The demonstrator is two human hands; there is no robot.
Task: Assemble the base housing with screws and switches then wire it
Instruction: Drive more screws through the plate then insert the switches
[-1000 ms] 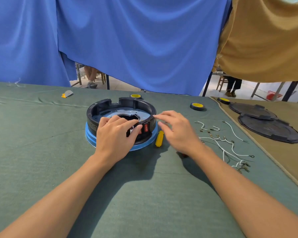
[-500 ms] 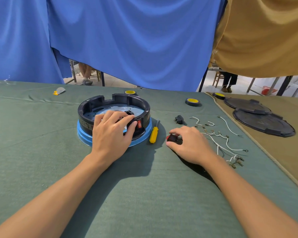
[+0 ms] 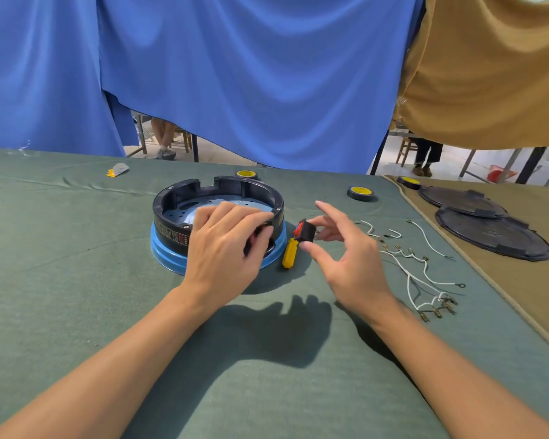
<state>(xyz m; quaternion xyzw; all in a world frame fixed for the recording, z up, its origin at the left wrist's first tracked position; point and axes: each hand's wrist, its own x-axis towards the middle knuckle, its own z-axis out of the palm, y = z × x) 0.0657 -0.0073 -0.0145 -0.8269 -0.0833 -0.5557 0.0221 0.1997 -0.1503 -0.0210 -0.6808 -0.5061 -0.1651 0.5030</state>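
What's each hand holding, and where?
Right hand pinches the red rocker switch by its black body; left hand grips the base housing at its near wall.

We count one round housing (image 3: 168,213), one yellow screwdriver (image 3: 289,253) at its 4 o'clock, one red rocker switch (image 3: 305,231) at 3 o'clock, three tape rolls (image 3: 361,193) from 12 to 2 o'clock, two black lids (image 3: 492,236) farther out at 3 o'clock; the white wires (image 3: 422,274) defy counting.
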